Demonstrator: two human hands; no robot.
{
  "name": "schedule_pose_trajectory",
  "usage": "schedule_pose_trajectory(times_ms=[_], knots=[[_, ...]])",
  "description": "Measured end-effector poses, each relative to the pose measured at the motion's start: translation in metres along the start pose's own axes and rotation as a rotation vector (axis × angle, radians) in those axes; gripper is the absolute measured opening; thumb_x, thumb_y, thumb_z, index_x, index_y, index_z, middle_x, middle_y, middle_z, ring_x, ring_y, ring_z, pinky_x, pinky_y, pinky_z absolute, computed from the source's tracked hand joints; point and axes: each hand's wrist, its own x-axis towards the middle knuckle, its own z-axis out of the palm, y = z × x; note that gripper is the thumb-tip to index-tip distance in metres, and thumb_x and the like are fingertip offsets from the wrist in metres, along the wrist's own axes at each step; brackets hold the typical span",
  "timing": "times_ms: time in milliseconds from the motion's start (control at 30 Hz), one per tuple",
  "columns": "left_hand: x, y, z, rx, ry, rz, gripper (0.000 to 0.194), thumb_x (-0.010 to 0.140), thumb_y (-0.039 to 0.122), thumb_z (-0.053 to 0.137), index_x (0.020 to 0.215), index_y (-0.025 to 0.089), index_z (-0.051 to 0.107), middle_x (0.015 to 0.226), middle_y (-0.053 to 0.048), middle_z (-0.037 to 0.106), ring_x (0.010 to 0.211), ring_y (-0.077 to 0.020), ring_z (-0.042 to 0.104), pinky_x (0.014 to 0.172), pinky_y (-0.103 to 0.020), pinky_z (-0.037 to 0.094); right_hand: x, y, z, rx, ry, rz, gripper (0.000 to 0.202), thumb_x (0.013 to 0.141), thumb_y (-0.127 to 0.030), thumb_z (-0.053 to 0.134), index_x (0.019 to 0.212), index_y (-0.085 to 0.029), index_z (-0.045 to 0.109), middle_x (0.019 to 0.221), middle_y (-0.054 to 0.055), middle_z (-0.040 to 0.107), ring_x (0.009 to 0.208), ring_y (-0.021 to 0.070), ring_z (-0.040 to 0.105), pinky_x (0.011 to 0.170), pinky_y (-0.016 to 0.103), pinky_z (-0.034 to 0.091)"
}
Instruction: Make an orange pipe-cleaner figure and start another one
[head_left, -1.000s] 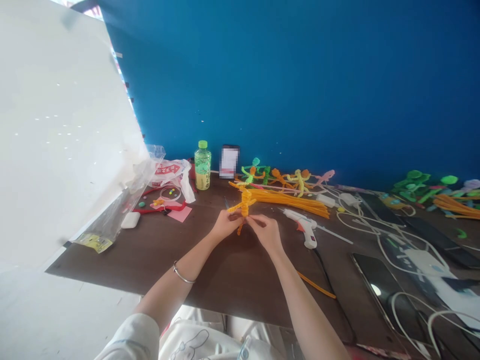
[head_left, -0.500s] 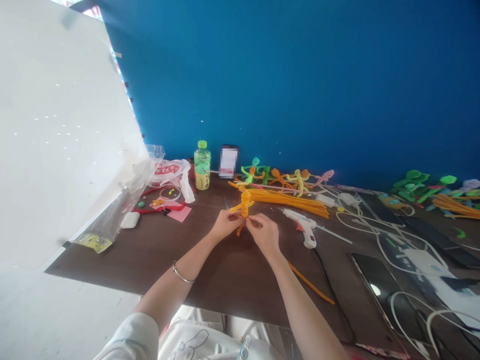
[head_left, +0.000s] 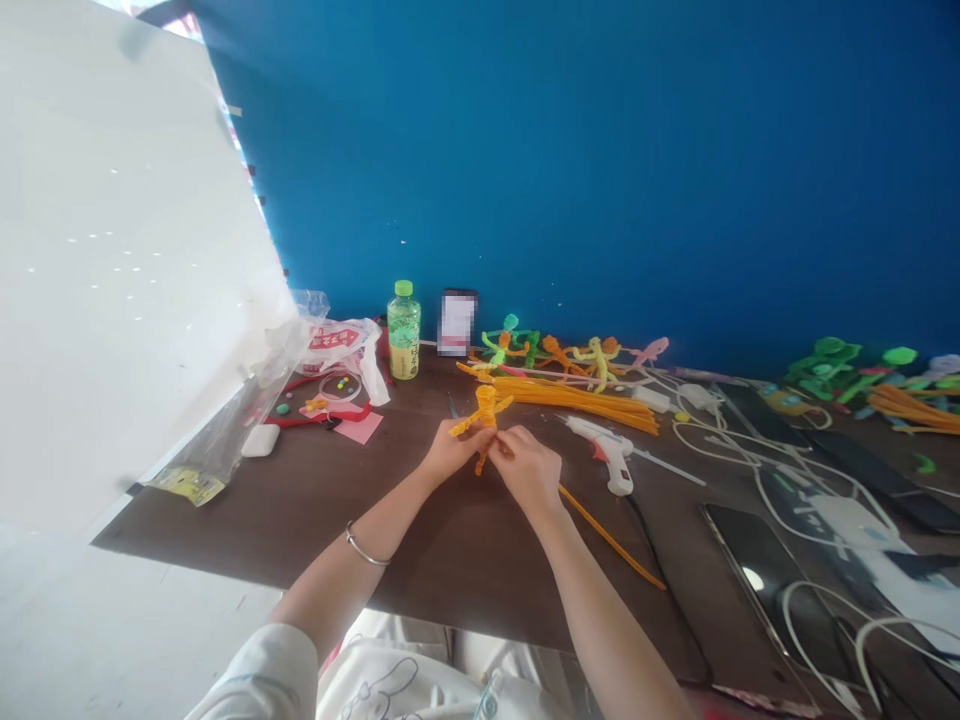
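Observation:
An orange pipe-cleaner figure (head_left: 486,404) with a round head and two arms stands upright between my hands over the dark table (head_left: 420,540). My left hand (head_left: 450,450) pinches its lower body from the left. From the right, my right hand (head_left: 527,463) closes its fingers on the lower part of the same figure. One loose orange pipe cleaner (head_left: 611,540) trails from behind my right wrist across the table. Beyond the hands lies a bundle of orange pipe cleaners (head_left: 574,400).
A white glue gun (head_left: 613,458) with a black cord lies right of my hands. Farther right are a phone (head_left: 772,580) and tangled white cables. Behind stand a bottle (head_left: 404,335) and colourful figures (head_left: 600,360); plastic bags (head_left: 341,345) lie left.
The orange figure has tilted and turned slightly, its arms now slanting. My right hand's fingers have shifted, and the loose orange pipe cleaner has moved a little left and up.

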Motion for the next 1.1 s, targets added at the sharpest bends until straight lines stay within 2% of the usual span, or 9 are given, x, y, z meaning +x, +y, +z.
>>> schedule_pose_trajectory(times_ms=[100,200,300,400,467,567,767,967,1100], knots=[[0.001,0.002,-0.001,-0.039,0.006,0.007,0.03,0.069,0.042,0.06,0.067,0.012,0.06,0.059,-0.001,0.056,0.056,-0.0085,0.051,0.058,-0.022,0.042,0.004,0.0,-0.004,0.217,-0.065,0.112,0.022,0.077,-0.033,0.05,0.078,-0.02,0.068,0.075,0.004,0.066,0.064,0.0143,0.057,0.057,0.024,0.037],[0.0,0.007,-0.002,-0.045,-0.004,-0.018,0.03,0.07,0.042,0.059,0.068,0.012,0.06,0.056,0.0,0.052,0.052,-0.007,0.047,0.054,-0.02,0.039,0.01,0.003,-0.009,0.557,-0.247,0.318,0.028,0.072,-0.042,0.055,0.075,-0.017,0.067,0.073,0.005,0.065,0.06,0.0156,0.055,0.055,0.026,0.039],[-0.002,0.012,-0.003,-0.059,-0.044,-0.052,0.031,0.07,0.043,0.06,0.071,0.012,0.06,0.055,0.001,0.05,0.05,-0.0066,0.045,0.05,-0.02,0.036,0.015,0.006,-0.014,0.797,-0.471,0.561,0.034,0.069,-0.048,0.057,0.073,-0.016,0.066,0.055,0.001,0.056,0.046,0.0097,0.043,0.043,0.023,0.03],[-0.003,0.015,-0.003,-0.068,-0.078,-0.053,0.031,0.07,0.043,0.06,0.073,0.012,0.061,0.059,0.0,0.051,0.053,-0.007,0.046,0.05,-0.02,0.036,0.017,0.007,-0.017,0.986,-0.641,0.703,0.035,0.066,-0.05,0.06,0.075,-0.016,0.062,0.043,-0.008,0.034,0.037,0.004,0.022,0.038,0.02,0.015],[-0.003,0.016,-0.004,-0.052,-0.081,-0.045,0.031,0.069,0.042,0.06,0.073,0.012,0.062,0.063,-0.001,0.053,0.055,-0.0073,0.047,0.052,-0.02,0.037,0.018,0.006,-0.018,1.078,-0.681,0.731,0.034,0.064,-0.049,0.062,0.076,-0.017,0.061,0.044,-0.01,0.028,0.037,0.003,0.018,0.037,0.02,0.012],[-0.003,0.018,-0.004,-0.024,-0.078,-0.036,0.031,0.069,0.043,0.06,0.069,0.012,0.062,0.061,-0.001,0.053,0.055,-0.0076,0.046,0.053,-0.021,0.037,0.018,0.005,-0.018,1.069,-0.642,0.754,0.034,0.062,-0.047,0.065,0.078,-0.017,0.062,0.048,-0.007,0.036,0.039,0.0031,0.024,0.038,0.019,0.014],[-0.001,0.016,-0.005,0.018,-0.081,0.015,0.03,0.067,0.043,0.062,0.068,0.012,0.063,0.06,-0.001,0.055,0.057,-0.009,0.048,0.055,-0.021,0.038,0.017,0.005,-0.016,0.917,-0.552,0.687,0.036,0.064,-0.048,0.063,0.082,-0.017,0.064,0.06,0.0,0.056,0.047,0.0072,0.043,0.04,0.019,0.023],[0.002,0.01,-0.005,0.02,0.08,-0.013,0.027,0.066,0.041,0.063,0.07,0.014,0.062,0.063,-0.001,0.059,0.057,-0.0094,0.052,0.058,-0.021,0.042,0.014,0.01,-0.013,0.703,-0.394,0.388,0.033,0.067,-0.043,0.061,0.086,-0.016,0.063,0.082,0.006,0.066,0.054,0.012,0.053,0.051,0.025,0.042],[0.005,0.003,-0.007,0.088,0.14,-0.034,0.027,0.068,0.04,0.06,0.075,0.014,0.062,0.058,0.0,0.058,0.054,-0.0097,0.053,0.056,-0.022,0.043,0.011,0.015,-0.015,0.487,-0.38,0.198,0.029,0.07,-0.035,0.058,0.094,-0.018,0.062,0.074,0.003,0.064,0.049,0.0109,0.051,0.055,0.027,0.045]])
